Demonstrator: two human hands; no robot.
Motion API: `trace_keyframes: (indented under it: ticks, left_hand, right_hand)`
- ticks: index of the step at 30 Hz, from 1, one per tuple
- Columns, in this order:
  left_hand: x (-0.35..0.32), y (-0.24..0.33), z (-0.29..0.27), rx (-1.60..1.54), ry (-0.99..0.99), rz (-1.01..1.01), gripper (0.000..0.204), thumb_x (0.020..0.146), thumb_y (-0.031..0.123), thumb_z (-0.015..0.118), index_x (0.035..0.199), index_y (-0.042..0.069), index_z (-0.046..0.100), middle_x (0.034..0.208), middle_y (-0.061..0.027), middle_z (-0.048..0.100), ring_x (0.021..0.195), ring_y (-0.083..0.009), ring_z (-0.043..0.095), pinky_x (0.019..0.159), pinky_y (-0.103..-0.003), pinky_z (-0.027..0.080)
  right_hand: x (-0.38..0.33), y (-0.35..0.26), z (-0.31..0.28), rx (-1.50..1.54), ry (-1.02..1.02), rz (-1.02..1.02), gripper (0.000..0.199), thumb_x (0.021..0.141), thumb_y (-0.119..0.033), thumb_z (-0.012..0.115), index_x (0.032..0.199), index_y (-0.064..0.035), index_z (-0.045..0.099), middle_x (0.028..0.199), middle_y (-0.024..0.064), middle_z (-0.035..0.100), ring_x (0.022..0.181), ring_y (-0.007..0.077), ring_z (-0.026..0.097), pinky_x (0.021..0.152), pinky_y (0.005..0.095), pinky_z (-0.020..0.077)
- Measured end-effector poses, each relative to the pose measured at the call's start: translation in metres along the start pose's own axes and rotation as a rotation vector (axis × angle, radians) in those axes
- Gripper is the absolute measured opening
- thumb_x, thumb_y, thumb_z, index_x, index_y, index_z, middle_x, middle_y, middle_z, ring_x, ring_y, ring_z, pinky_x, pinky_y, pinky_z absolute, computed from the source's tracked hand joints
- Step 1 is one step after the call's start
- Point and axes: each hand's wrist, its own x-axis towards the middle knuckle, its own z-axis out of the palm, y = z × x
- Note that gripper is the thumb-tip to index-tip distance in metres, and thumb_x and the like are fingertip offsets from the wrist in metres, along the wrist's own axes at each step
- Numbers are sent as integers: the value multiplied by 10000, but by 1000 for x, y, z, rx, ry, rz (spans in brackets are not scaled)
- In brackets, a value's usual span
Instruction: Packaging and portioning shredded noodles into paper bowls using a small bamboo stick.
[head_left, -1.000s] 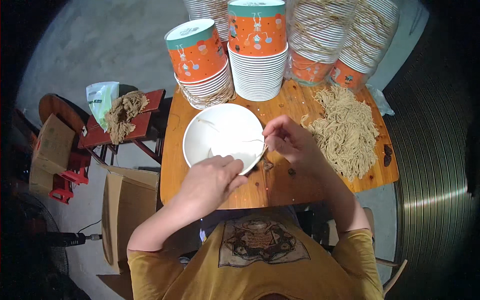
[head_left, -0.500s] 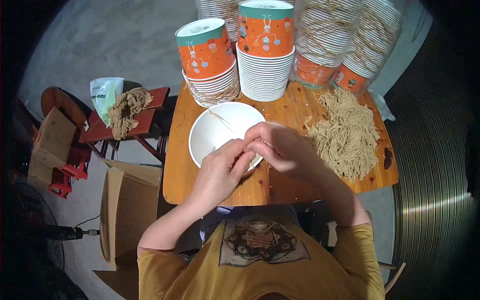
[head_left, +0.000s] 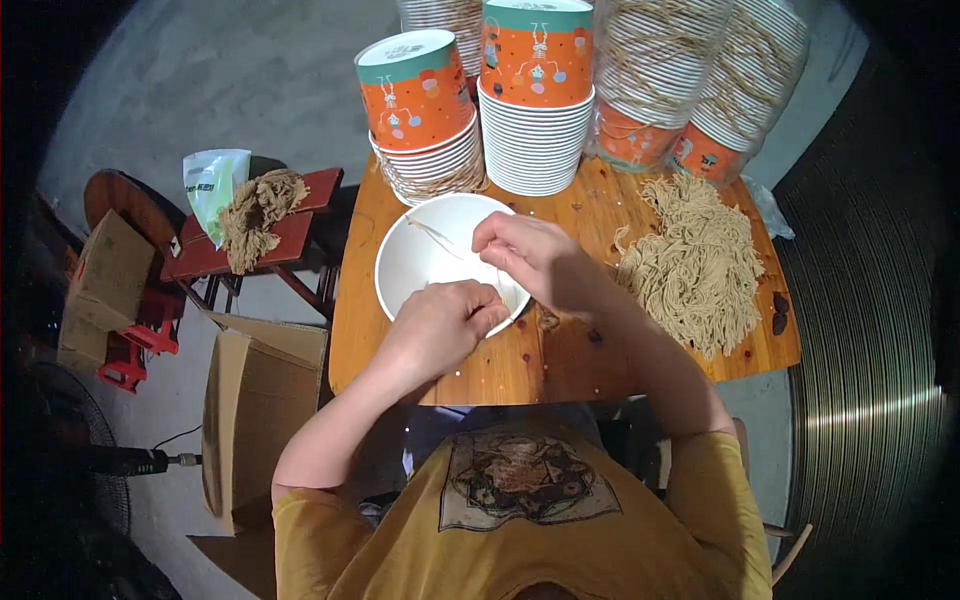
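Both hands work over a round white paper bowl that sits on the wooden tabletop. The left hand rests on the bowl's near rim, its fingers curled almost closed; they appear to pinch a thin tan string, though the contact itself is hidden behind the knuckles. The right hand hovers over the far right rim, fingers bent inward and close together, apparently gripping the same string; the exact grip cannot be told. The visible length of string runs across the bowl's interior, just beyond the left fingertips and to the left of the right fingertips. Judged from its look, the bowl is light, thin-walled and easily dented, best held at the rolled rim, where it is stiffest; the string is limp and fine, needs a fingertip pinch near its end, and could slip if held loosely. A loose heap of cut tan strings lies well to the right of the right hand. Beyond both hands stand stacks of orange patterned paper bowls, some bundled with string. A red stool bearing another string bundle stands far left of the left hand.
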Motion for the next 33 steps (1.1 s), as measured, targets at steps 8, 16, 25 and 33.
trace_keyframes:
  ticks: [8,16,25,33]
  left_hand:
    - [4,-3,-3,-70,-107,-60,265,904,295,557,879,52,660,786,-193,640,758,-374,611,687,-451,461]
    - [-13,3,-9,96,5,159,182,911,198,534,903,37,620,833,-184,636,766,-387,604,711,-465,462]
    - [-28,14,27,135,308,332,252,851,105,618,1040,-44,547,884,-177,560,804,-356,587,682,-427,482]
    - [-30,17,26,110,258,317,193,838,98,623,945,-47,554,849,-166,533,799,-344,565,700,-428,470]
  right_hand:
    - [13,0,-2,-97,-189,50,84,878,-112,534,946,-62,528,847,142,608,833,346,595,701,426,462]
    - [14,4,4,-71,-162,-33,93,906,-118,517,958,-49,551,852,130,601,838,307,591,735,398,459]
    - [15,-1,5,36,-124,28,76,886,-85,530,949,-44,538,830,169,605,809,337,606,687,405,463]
    - [21,16,6,-161,-204,-5,91,894,-126,530,946,-62,569,876,112,618,880,314,589,770,394,452]
